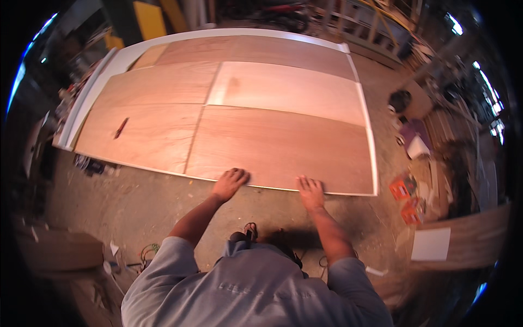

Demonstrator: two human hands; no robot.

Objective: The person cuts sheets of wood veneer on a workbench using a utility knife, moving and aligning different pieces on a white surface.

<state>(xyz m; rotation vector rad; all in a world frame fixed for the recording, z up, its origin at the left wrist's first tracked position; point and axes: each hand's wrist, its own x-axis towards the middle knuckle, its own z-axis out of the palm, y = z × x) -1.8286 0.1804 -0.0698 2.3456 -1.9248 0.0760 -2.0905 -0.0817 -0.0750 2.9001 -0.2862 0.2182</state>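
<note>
Both hands, left hand (231, 181) and right hand (311, 189), press with fingers spread on the near edge of one veneer sheet (283, 147); four more sheets adjoin. Concrete floor (136, 201) lies in front.

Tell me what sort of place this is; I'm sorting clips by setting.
Probably a woodworking shop: both hands, left hand and right hand, press on large plywood sheets laid on a dusty concrete floor, with stacked timber behind.
</note>
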